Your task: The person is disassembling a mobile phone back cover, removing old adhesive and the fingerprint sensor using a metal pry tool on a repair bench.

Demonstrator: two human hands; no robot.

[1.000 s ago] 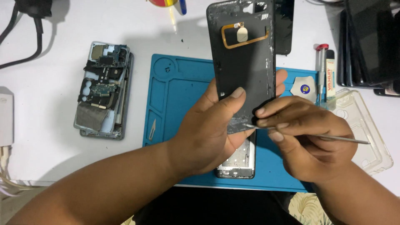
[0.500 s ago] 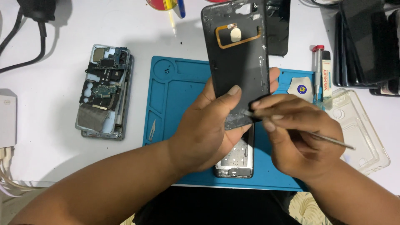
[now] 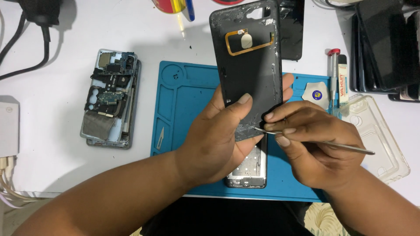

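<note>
The left hand (image 3: 218, 140) clasps a black plastic phone back cover (image 3: 250, 65), inner face up, above the middle of the blue silicone repair mat (image 3: 183, 105), thumb pressed on its lower part. The right hand (image 3: 315, 144) pinches a thin metal pry tool (image 3: 323, 143), its tip touching the cover's lower right edge. A silver phone frame (image 3: 249, 168) lies at the mat's near edge under the hands. An opened phone with bare circuit boards (image 3: 109, 98) rests on the white table (image 3: 57, 144) left of the mat.
</note>
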